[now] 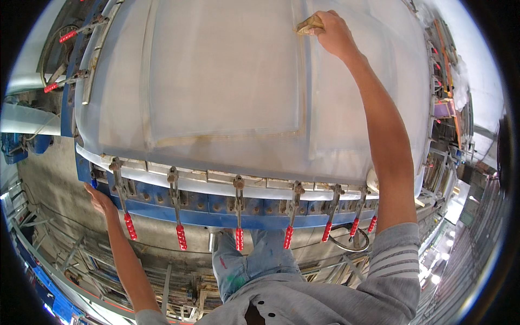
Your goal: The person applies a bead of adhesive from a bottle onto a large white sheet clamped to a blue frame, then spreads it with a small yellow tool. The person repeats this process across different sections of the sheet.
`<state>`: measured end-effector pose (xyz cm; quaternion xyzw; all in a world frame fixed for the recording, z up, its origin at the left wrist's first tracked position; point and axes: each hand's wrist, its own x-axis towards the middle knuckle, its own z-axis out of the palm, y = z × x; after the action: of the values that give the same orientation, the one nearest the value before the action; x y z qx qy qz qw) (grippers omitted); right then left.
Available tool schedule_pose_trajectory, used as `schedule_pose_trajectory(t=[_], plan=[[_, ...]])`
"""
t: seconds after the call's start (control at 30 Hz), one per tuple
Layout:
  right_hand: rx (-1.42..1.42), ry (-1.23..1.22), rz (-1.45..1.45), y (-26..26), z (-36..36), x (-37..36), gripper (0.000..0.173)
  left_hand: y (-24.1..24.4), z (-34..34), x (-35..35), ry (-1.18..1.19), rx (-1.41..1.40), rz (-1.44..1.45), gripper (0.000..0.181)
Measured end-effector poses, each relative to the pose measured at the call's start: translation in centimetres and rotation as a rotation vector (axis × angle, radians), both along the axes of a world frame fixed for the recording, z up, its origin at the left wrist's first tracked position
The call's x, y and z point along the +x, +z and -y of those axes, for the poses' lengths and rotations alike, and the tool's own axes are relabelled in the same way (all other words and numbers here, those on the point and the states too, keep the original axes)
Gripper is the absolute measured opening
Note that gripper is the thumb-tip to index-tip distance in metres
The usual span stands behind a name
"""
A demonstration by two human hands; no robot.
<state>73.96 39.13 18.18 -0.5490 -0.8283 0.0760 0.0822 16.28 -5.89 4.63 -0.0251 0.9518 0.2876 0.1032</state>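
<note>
A pale translucent mesh sheet (227, 73) lies stretched over a large table with a blue frame (227, 218). Faint brownish lines of glue or a similar coating mark rectangles on it. Near the far part of the sheet, my right hand (334, 32) grips a small yellowish-brown stained piece (309, 26), perhaps a scraper or folded pad, against one of these lines. My left hand (99, 200) is beside the frame's near left corner, fingers extended and holding nothing; whether it touches the frame is unclear. Toggle clamps with red handles (181, 237) line the near edge.
More red-handled clamps (68, 36) stand along the left edge, near a handwheel (61, 77). A metal clamping bar (92, 77) lies there. Metal racks (195, 292) stand behind me, and stacked frames (440, 162) are at the right. A round black-rimmed wheel (357, 243) sits below the near edge.
</note>
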Motion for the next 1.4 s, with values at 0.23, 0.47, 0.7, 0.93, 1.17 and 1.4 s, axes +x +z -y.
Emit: schedule_pose_trajectory(t=[0.23, 0.47, 0.7, 0.93, 1.17, 1.4], plan=[[0.0, 0.013, 0.003, 0.0, 6.0, 0.9, 0.014, 0.6, -1.0, 0.6, -0.013, -0.015, 0.046, 0.101], [-0.033, 0.023, -0.04, 0.5, 11.9, 1.6, 0.015, 0.2, -1.0, 0.3, -0.038, -0.069, 0.026, 0.104], [-0.002, 0.064, -0.108, 0.4, 18.2, 2.2, 0.017, -0.5, -0.1, -1.1, -0.081, -0.068, 0.058, 0.104], [-0.001, 0.059, -0.164, 0.7, 23.8, 2.6, 0.022, -0.8, -0.2, -0.9, -0.097, -0.067, 0.067, 0.102], [-0.093, 0.018, -0.196, 1.4, 26.3, 2.7, 0.023, -1.0, 0.0, -1.0, -0.083, -0.091, -0.02, 0.105], [-0.035, -0.026, -0.253, 3.4, 16.4, 2.2, 0.022, 0.4, -1.3, 1.3, -0.012, -0.088, -0.072, 0.106]])
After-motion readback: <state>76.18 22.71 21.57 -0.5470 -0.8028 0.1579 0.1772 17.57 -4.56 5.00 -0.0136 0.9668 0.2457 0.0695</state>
